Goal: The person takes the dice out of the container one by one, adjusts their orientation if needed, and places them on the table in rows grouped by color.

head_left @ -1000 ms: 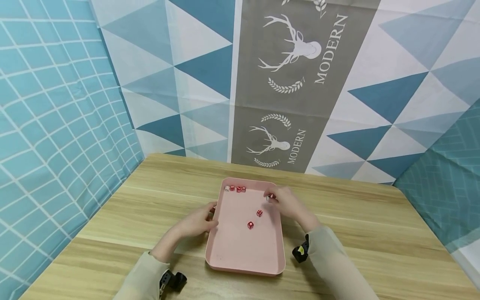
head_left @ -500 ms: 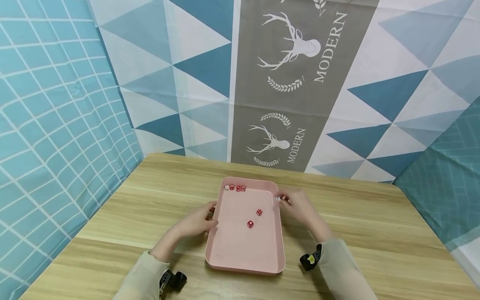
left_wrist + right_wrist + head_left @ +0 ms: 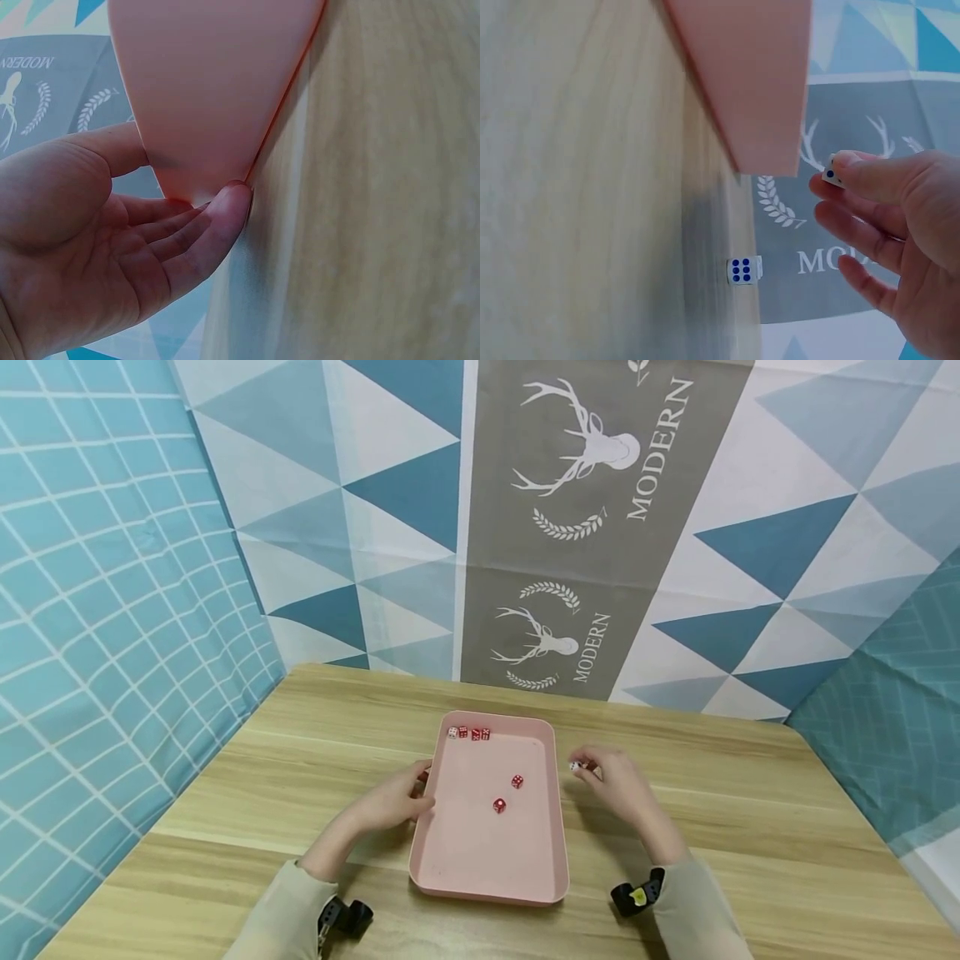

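A pink tray [image 3: 491, 853] lies on the wooden table. My left hand [image 3: 386, 797] holds its left side, thumb at the rim and fingers against the outer wall. Off the tray's right side, my right hand [image 3: 618, 781] pinches a white die [image 3: 829, 175] between thumb and forefinger, above the table. Below that hand, in the right wrist view, another white die [image 3: 742, 271] with blue dots rests on the table; a white edge shows behind it. Inside the tray, two red dice [image 3: 517, 782] lie loose near the middle. A white die [image 3: 453, 732] and several red dice [image 3: 476, 735] line the far left corner.
The wooden table [image 3: 750, 827] extends to both sides of the tray. Behind it hangs a patterned cloth [image 3: 405, 510] with deer heads, and a blue checked cloth [image 3: 112, 610] stands at the left. A black wrist camera [image 3: 637, 893] sits on the right wrist.
My right hand has carried the white die from inside the tray, over the right rim, to above the table on the right. My left hand has kept its hold on the tray.
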Action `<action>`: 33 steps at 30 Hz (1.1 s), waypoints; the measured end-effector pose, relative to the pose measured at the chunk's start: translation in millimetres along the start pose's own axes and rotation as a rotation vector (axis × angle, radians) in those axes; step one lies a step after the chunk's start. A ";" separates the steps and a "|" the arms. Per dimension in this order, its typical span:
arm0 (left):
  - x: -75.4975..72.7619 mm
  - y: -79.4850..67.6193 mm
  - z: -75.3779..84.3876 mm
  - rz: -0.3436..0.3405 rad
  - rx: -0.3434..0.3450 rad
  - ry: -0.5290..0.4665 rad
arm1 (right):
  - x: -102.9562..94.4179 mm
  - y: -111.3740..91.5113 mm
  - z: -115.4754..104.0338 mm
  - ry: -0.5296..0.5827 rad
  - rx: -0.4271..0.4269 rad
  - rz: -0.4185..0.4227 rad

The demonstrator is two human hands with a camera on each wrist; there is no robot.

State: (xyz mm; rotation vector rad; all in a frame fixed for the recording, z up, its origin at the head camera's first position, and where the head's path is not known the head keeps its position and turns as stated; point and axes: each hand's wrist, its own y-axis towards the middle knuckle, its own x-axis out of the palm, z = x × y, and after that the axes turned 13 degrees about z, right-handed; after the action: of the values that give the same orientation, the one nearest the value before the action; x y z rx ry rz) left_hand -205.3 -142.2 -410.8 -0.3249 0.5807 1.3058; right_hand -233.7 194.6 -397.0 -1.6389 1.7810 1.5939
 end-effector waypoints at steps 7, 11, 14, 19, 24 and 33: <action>0.1 -0.1 0.1 0.004 -0.006 -0.014 | -4.7 -9.1 7.8 -0.001 0.061 -0.003; 1.6 -0.5 0.4 0.003 -0.005 0.010 | -5.9 -15.6 10.3 -0.007 0.089 0.005; 2.9 -0.7 0.8 0.009 -0.005 0.023 | -6.9 -19.1 11.8 -0.028 0.118 0.005; 2.1 -0.2 0.4 0.017 -0.014 0.025 | -7.9 -20.1 14.5 -0.068 0.120 -0.024; 0.7 0.8 0.5 0.024 -0.019 0.039 | -7.8 -20.1 18.8 -0.067 0.136 -0.054; 2.6 1.7 0.6 0.018 -0.015 0.043 | -9.0 -23.8 26.5 -0.078 0.184 -0.101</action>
State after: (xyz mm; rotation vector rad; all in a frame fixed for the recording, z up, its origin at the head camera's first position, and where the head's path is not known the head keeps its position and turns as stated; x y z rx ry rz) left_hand -206.4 -139.4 -411.7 -0.3617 0.6115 1.3239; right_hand -223.5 226.2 -412.7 -1.5356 1.7210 1.3869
